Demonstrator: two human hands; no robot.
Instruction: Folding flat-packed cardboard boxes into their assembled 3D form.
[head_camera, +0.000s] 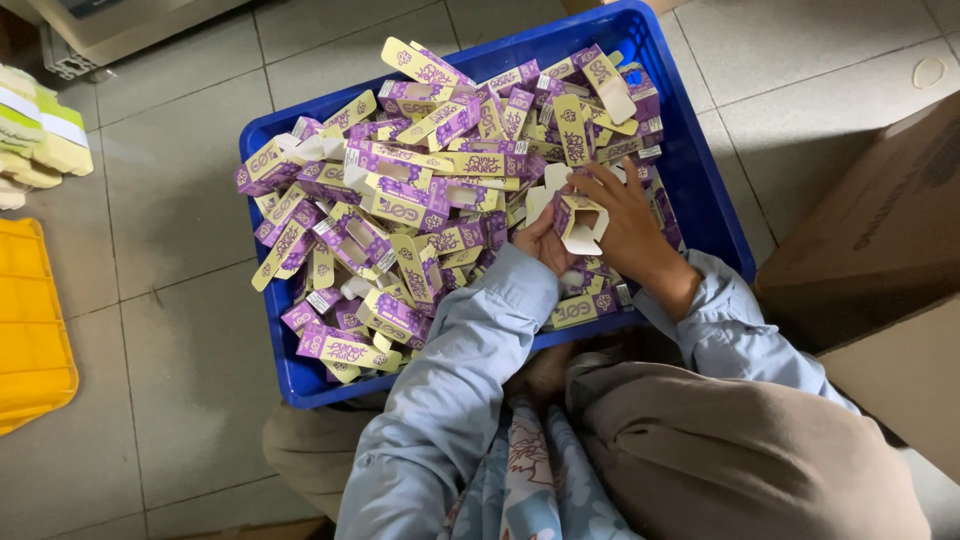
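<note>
A blue plastic crate (700, 190) on the tiled floor is heaped with several small purple and yellow cardboard cartons (390, 200), some flat, some folded up. Over its right half, both hands grip one purple carton (578, 222) with its white end flaps open. My left hand (542, 240) holds it from below and the left. My right hand (628, 222) wraps around its right side, fingers spread over the top. Light blue sleeves cover both arms.
A yellow plastic tray (30, 330) lies at the left edge, with a stack of pale yellow items (35, 135) above it. A large brown cardboard box (880, 260) stands to the right of the crate. Grey floor tiles surround everything.
</note>
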